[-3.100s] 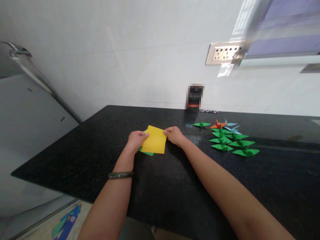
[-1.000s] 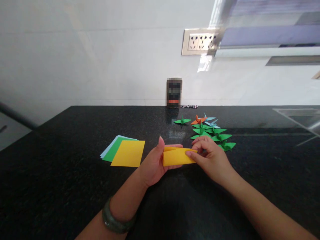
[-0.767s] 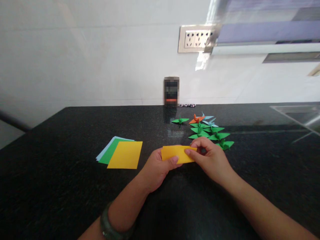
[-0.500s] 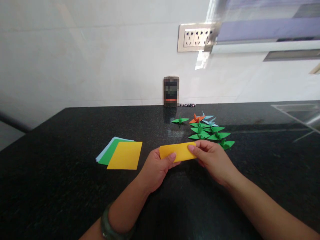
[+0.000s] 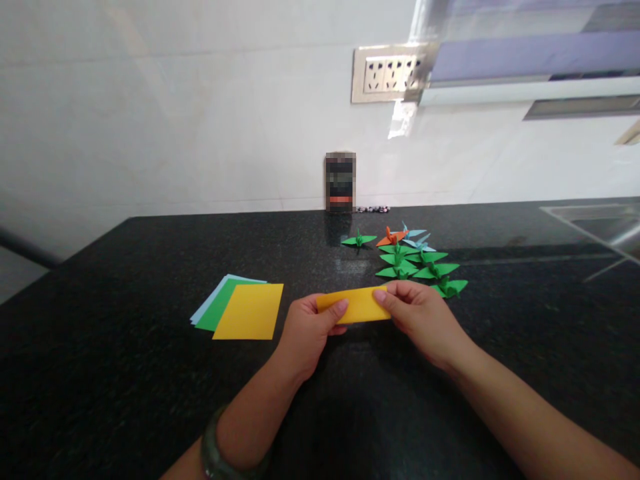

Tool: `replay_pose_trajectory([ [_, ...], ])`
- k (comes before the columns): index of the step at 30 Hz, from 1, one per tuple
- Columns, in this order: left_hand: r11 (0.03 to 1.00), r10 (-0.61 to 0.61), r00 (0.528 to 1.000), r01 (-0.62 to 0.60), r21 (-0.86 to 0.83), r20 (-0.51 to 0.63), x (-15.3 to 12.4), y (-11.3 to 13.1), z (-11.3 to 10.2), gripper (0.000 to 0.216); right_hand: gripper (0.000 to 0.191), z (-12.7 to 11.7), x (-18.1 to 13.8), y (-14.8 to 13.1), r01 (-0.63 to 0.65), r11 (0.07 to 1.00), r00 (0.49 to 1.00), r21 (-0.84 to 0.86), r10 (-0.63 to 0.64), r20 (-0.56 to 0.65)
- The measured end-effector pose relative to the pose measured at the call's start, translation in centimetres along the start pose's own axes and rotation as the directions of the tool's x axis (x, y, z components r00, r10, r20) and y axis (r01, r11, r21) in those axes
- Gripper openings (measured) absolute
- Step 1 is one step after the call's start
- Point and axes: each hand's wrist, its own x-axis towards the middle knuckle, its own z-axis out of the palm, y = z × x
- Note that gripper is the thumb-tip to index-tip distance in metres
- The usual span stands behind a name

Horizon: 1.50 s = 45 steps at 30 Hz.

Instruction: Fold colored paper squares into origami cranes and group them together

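Yellow paper strip [image 5: 359, 307] (a loose fold earlier), now flatter.

One folded paper [image 5: 361, 305], one sheet pile [image 5: 251, 313], one orange crane [image 5: 391, 237], two blue cranes [image 5: 421, 245], at least seven green cranes [image 5: 437, 271]

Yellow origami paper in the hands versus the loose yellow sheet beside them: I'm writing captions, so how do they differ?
The held paper looks folded into a narrow strip, while the loose yellow sheet is flat and unfolded. The held paper is pinched between the left hand and right hand; the loose yellow sheet lies untouched, partly over a green sheet. Both are plain yellow.
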Motion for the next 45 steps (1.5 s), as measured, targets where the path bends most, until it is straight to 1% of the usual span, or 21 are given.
replay_pose_trajectory([
  [5, 1.000, -0.011, 1.000, 0.011, 0.008, -0.006, -0.17, 0.08, 0.00, 0.026, 0.026, -0.13, 0.01, 0.26, -0.014, 1.000, 0.999, -0.014, 0.015, 0.038],
  [14, 1.000, -0.012, 1.000, 0.012, 0.024, -0.005, -0.07, 0.16, 0.06, 0.024, 0.026, 0.07, -0.04, 0.14, -0.045, 0.999, 0.998, -0.012, 0.045, 0.040],
  [18, 0.999, -0.024, 0.999, 0.025, 0.024, -0.025, -0.09, 0.15, 0.01, 0.022, 0.025, 0.11, -0.04, 0.11, -0.051, 0.999, 0.997, -0.014, 0.052, 0.053],
  [25, 0.997, -0.052, 0.999, 0.052, -0.055, -0.010, -0.17, 0.34, 0.04, 0.022, 0.027, 0.17, -0.01, 0.10, -0.044, 0.998, 0.999, 0.034, 0.044, 0.010],
  [33, 0.995, -0.047, 0.997, 0.052, -0.089, 0.056, -0.02, 0.04, -0.05, 0.022, 0.030, 0.20, 0.13, 0.19, -0.056, 0.993, 0.998, 0.106, 0.057, -0.010],
  [41, 0.996, -0.046, 0.998, 0.048, -0.069, 0.041, 0.01, 0.02, -0.05, 0.024, 0.031, 0.21, -0.01, -0.01, -0.040, 0.997, 0.999, 0.062, 0.041, -0.003],
  [45, 0.997, -0.045, 0.998, 0.048, -0.064, 0.042, -0.04, 0.01, -0.11, 0.023, 0.032, 0.24, -0.01, -0.07, -0.055, 0.997, 0.998, 0.059, 0.055, -0.005],
])
